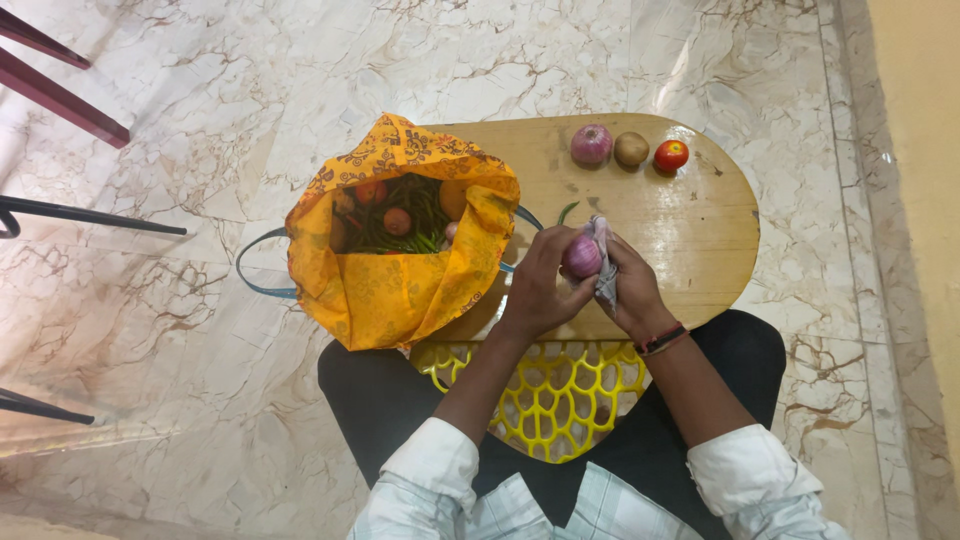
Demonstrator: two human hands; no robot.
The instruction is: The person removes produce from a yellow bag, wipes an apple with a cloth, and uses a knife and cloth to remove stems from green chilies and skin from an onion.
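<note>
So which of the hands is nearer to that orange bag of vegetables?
The left hand. It sits just beside the orange bag's right edge, holding a purple onion. The right hand, gripping a cloth, lies beyond the onion, farther from the bag.

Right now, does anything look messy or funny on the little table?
One thing: the orange cloth bag full of vegetables hangs over the wooden table's left edge, partly unsupported. The onion, potato and tomato sit in a neat row. Both hands, left hand and right hand, hold another onion with a cloth.
</note>
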